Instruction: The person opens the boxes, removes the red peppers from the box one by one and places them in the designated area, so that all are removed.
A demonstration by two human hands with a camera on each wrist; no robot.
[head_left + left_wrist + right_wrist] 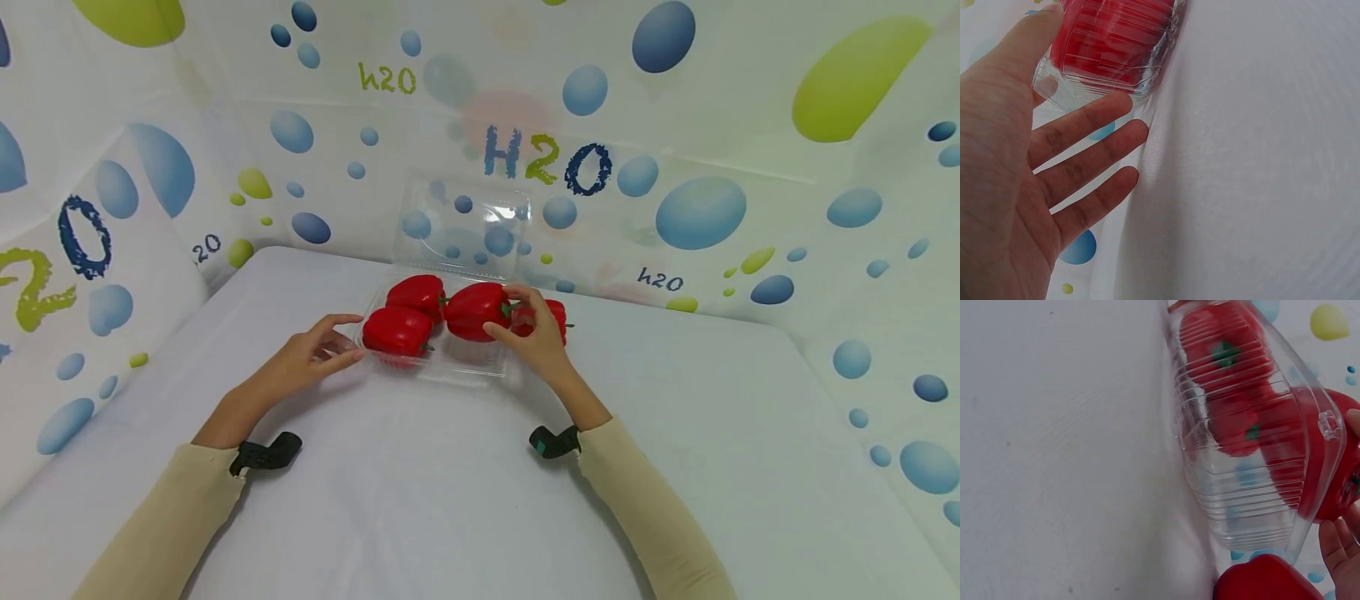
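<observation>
Clear lid [457,229] standing open behind tray [480,357]; loose pepper [558,317] lying right, partly blocked by right hand [542,337]. That hand is gripping the red pepper [472,312] over tray's right half; left hand [300,360], fingers spread, is touching tray's left end.

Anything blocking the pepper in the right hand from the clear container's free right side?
Nothing visible blocks the held pepper: lid open at the back, two peppers at left in the container, fourth pepper outside it, to the right.

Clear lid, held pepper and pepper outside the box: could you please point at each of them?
Clear lid [461,225]: head view, middle of its panel.
Held pepper [472,313]: head view, its side.
Outside pepper [1265,580]: right wrist view, visible skin.
</observation>
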